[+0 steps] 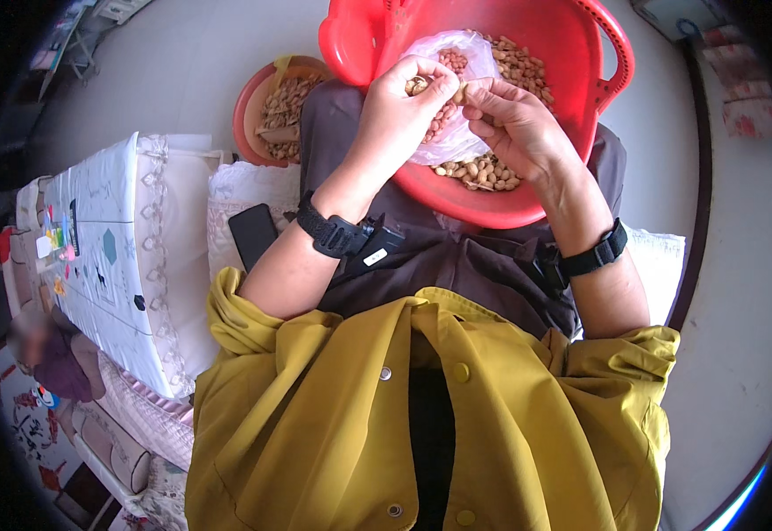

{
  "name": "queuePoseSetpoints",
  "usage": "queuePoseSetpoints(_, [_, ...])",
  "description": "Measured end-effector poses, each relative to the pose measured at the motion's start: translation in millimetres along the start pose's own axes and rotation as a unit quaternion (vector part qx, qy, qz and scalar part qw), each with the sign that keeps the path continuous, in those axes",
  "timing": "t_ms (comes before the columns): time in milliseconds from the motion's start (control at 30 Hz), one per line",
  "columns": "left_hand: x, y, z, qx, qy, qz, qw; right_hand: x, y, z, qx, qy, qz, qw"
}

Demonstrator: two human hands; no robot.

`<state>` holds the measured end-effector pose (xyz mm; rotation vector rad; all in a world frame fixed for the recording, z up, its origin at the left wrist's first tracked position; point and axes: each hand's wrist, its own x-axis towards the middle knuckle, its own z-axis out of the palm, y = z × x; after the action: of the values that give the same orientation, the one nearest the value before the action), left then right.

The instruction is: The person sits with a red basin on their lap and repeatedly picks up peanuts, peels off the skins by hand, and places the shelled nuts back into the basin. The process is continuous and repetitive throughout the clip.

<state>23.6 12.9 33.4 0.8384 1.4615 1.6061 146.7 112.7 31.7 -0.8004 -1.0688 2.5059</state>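
Observation:
On my lap rests a red plastic basin [472,214] with a side handle. Unshelled peanuts [482,174] lie in it, partly under a thin pinkish-white plastic bag [479,136] that holds shelled peanut kernels [453,61]. Above the bag my hands meet at a peanut pod [460,93]. My left hand [407,109] pinches it between thumb and index finger, with more peanut shells or pods [416,85] in its curled palm. My right hand [515,123] grips the pod's other side with thumb and fingertips. Whether the pod is cracked cannot be told.
A pinkish-orange bucket [243,119] with peanut shells [286,106] stands on the floor to the left. A black phone [253,233] lies on the light seat cover beside my left forearm. A covered table [107,232] is further left, with a seated person [60,365] beyond.

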Motion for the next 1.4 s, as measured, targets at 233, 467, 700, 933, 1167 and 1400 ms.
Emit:
queuePoseSetpoints(233, [-2.6, 7.0, 2.8, 0.072, 0.036, 0.048, 0.996, -2.5, -4.7, 3.9, 0.001, -0.006, -0.003, 1.000])
queuePoseSetpoints(467, [-8.8, 9.1, 4.3, 0.032, -0.008, 0.080, 0.996, -6.6, -7.4, 12.1, 0.021, 0.003, 0.000, 1.000])
queuePoseSetpoints(700, [-9.3, 19.5, 8.3, 0.052, -0.006, 0.065, 0.997, -10.4, -7.1, 17.7, 0.014, -0.007, 0.013, 1.000])
queuePoseSetpoints(933, [-7.4, 20.0, 8.3, 0.202, 0.015, 0.208, 0.957, -4.6, -1.2, 10.9, -0.011, -0.025, 0.010, 1.000])
queuePoseSetpoints(1167, [-3.4, 14.6, 2.7, 0.333, 0.039, 0.282, 0.899, -5.2, -8.4, 13.9, -0.146, 0.016, -0.011, 0.989])
queuePoseSetpoints(1400, [-1.0, 9.4, 1.1, 0.323, 0.011, 0.236, 0.917, -7.5, -9.1, 14.2, -0.109, 0.020, 0.002, 0.994])
